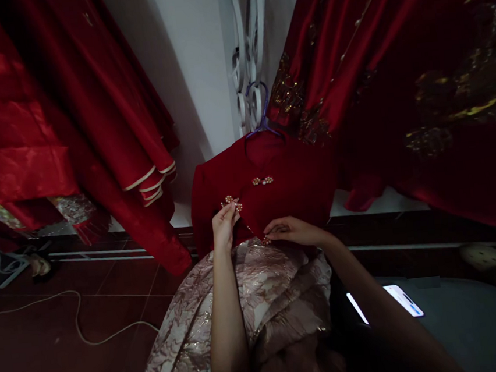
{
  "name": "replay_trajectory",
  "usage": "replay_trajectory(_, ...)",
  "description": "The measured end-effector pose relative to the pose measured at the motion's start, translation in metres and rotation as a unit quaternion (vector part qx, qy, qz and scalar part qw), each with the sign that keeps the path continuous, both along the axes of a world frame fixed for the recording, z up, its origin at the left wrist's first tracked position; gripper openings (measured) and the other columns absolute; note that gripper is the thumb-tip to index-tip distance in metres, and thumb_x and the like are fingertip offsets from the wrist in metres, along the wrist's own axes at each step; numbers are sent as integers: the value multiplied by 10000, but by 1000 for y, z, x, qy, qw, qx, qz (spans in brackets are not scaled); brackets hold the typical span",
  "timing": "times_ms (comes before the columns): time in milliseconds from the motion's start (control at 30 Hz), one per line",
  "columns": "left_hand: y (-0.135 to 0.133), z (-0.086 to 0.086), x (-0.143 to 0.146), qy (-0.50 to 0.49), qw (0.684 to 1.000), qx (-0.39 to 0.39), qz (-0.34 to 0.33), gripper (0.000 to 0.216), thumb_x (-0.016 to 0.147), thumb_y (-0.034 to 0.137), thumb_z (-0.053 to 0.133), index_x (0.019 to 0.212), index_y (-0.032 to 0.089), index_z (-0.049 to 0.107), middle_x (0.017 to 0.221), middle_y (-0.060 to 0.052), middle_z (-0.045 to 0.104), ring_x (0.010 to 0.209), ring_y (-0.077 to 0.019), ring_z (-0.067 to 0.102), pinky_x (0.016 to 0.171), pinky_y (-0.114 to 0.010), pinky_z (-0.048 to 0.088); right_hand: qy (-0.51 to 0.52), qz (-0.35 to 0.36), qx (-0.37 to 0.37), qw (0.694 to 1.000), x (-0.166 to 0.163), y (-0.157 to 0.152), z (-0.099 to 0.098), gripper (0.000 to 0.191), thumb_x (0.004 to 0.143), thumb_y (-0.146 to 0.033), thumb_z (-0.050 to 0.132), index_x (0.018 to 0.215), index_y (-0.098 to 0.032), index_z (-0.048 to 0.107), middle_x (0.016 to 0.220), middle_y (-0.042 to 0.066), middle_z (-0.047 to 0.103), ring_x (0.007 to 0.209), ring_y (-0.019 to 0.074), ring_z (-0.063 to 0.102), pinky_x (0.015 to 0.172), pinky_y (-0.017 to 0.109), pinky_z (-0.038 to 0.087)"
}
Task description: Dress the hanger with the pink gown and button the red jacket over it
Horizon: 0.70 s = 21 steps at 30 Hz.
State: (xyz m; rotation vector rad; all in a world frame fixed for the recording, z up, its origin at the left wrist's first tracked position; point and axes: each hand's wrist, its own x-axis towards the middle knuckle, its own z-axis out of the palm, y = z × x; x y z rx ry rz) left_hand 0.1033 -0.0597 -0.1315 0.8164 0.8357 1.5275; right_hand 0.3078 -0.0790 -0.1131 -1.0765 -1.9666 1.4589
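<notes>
A red jacket (293, 196) hangs in front of me on a purple hanger (263, 105), its lower part reaching a pale pink-gold brocade cloth (258, 293). A jewelled flower clasp (263, 180) sits below its neckline. My left hand (224, 228) is closed, thumb and fingertips pinching another jewelled flower clasp (234, 203) at the jacket's left front. My right hand (294, 230) rests on the front, palm down, with curled fingers drawn together at the jacket's edge. Just under those fingertips is a lower jewelled ornament (266, 240). What exactly they grip is partly hidden.
Red garments (132, 127) hang at the left, and a red gown with gold embroidery (395, 78) at the right. White hangers (253, 33) hang on the wall. A lit phone (403, 299) lies on a grey seat (471, 322). A cable (82, 319) crosses the tiled floor.
</notes>
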Motion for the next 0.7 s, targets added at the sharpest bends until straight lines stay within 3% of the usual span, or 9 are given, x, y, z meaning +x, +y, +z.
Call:
replay_trajectory(200, -1, 6, 3, 107, 993, -18, 49, 380, 686, 404, 651, 930, 113, 667, 951, -89, 691, 720, -113, 629, 643, -242, 536, -2, 7, 7, 1000, -4, -2, 0, 280, 696, -367, 661, 904, -180, 674, 890, 53, 688, 840, 168, 619, 806, 308, 464)
replay_trajectory(400, 0, 4, 6, 131, 985, -27, 113, 319, 679, 409, 638, 826, 125, 634, 908, -63, 689, 702, -107, 615, 576, -208, 510, 9, 5, 5, 1000, -5, -2, -1, 276, 690, -362, 668, 904, -188, 682, 882, 50, 691, 830, 169, 624, 801, 313, 469)
replay_trajectory(533, -3, 9, 9, 174, 982, -30, 60, 364, 719, 488, 582, 768, 132, 633, 701, -15, 651, 588, -94, 565, 524, -205, 466, 9, 17, -1, 1000, -1, -3, 2, 263, 685, -359, 675, 887, -191, 687, 877, 48, 694, 821, 168, 629, 791, 309, 472)
replay_trajectory(633, -3, 25, 19, 283, 958, 44, -9, 391, 755, 509, 542, 703, 133, 634, 623, -4, 602, 580, -99, 536, 550, -208, 437, 8, 45, -30, 999, 7, -3, 7, 310, 679, -371, 680, 915, -170, 678, 888, 57, 693, 833, 170, 633, 794, 306, 471)
replay_trajectory(700, 0, 41, 28, 356, 923, 145, -2, 318, 780, 449, 548, 780, 146, 643, 729, -17, 624, 674, -113, 553, 641, -217, 442, 1, 63, -49, 997, 14, -4, 10, 334, 676, -378, 683, 929, -161, 671, 895, 62, 693, 842, 170, 633, 792, 300, 471)
